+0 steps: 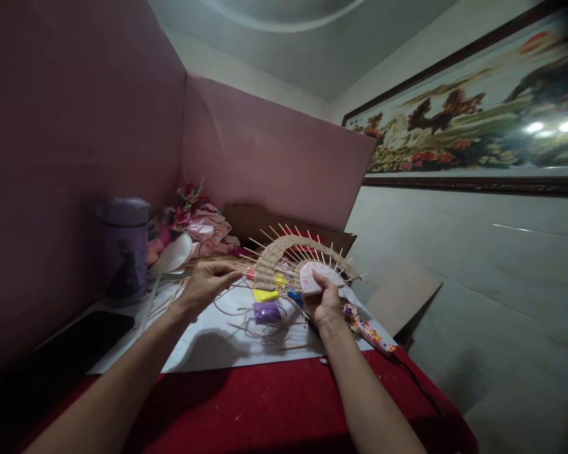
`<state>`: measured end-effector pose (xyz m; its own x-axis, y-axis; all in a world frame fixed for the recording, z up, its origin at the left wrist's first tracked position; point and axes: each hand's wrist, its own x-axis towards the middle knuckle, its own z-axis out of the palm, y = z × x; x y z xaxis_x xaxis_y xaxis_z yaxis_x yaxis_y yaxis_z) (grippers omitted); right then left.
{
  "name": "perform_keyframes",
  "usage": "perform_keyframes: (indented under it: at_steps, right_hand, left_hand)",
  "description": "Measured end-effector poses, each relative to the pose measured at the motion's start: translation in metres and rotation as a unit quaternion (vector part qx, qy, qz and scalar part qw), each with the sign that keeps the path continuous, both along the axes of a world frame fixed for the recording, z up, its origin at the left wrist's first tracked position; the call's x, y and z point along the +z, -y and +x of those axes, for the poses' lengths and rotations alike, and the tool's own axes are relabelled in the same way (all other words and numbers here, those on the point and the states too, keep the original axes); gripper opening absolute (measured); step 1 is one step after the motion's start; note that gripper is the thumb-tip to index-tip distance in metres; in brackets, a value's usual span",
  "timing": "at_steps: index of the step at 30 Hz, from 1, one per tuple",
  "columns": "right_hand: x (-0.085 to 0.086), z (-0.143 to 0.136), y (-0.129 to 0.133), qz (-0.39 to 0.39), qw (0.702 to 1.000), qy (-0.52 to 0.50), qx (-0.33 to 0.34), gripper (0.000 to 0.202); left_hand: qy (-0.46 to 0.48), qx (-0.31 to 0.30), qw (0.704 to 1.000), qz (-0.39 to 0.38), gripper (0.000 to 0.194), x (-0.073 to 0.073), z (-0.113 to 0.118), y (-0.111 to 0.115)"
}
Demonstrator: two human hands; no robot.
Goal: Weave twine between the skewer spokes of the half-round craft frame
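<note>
A woven fan-shaped piece (pixel 267 260), with tan cord worked in an arc over thin radiating sticks, is held up above the table. My right hand (pixel 326 304) grips it at the pale pink-and-white half-round centre (pixel 318 276), thumb on the front face. Its stick ends poke out past the woven band. At its left edge, my left hand (pixel 207 285) is closed in a pinch beside the stick ends. What lies between those fingertips is too small to make out. A loose loop of cord (pixel 218 308) hangs just below them.
White paper (pixel 199 353) covers part of the red tablecloth (pixel 265 403). Purple (pixel 267 312) and yellow (pixel 265 295) packets lie beneath the fan. A flower-patterned tool (pixel 369 331) with a black cable is at right. A purple tumbler (pixel 125 252) and black phone-like slab (pixel 101 329) stand left.
</note>
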<state>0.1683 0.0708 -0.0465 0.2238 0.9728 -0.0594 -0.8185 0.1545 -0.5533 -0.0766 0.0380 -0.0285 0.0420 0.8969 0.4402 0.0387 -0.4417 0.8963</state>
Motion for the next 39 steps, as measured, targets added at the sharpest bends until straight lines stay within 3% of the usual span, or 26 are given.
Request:
perform_keyframes:
  at_steps: [4, 8, 19, 26, 29, 33, 36, 39]
  right_hand:
    - [-0.004, 0.004, -0.002, -0.007, 1.000, 0.009, 0.023, 0.015]
    - [-0.003, 0.000, 0.002, 0.005, 0.999, -0.001, 0.045, 0.015]
    - [-0.002, -0.011, 0.008, 0.008, 0.996, -0.022, 0.087, 0.016]
    - [-0.001, -0.012, 0.008, 0.017, 0.997, -0.015, 0.072, 0.017]
    - [-0.002, -0.010, 0.007, 0.030, 0.998, -0.014, 0.059, 0.021]
    - [-0.005, -0.007, 0.002, 0.027, 0.998, -0.006, 0.064, 0.022]
    - [-0.009, -0.004, -0.002, 0.026, 0.997, 0.014, 0.069, 0.018]
    - [-0.012, -0.002, -0.006, 0.033, 0.996, 0.041, 0.075, 0.017]
  left_hand:
    - [0.061, -0.032, 0.997, -0.030, 0.029, 0.000, 0.000, 0.001]
    - [0.055, -0.042, 0.997, -0.043, 0.028, -0.004, 0.007, 0.002]
    - [0.069, 0.007, 0.996, -0.049, 0.020, -0.008, 0.022, 0.009]
    - [0.054, -0.087, 0.993, -0.065, 0.009, -0.012, 0.012, 0.005]
    - [0.063, -0.116, 0.990, -0.055, 0.017, -0.013, 0.010, 0.002]
    - [0.036, -0.064, 0.996, -0.048, 0.017, -0.013, 0.008, -0.002]
    - [0.057, -0.035, 0.993, -0.100, 0.027, -0.012, 0.005, -0.003]
    - [0.107, -0.105, 0.971, -0.187, 0.029, -0.010, 0.000, -0.001]
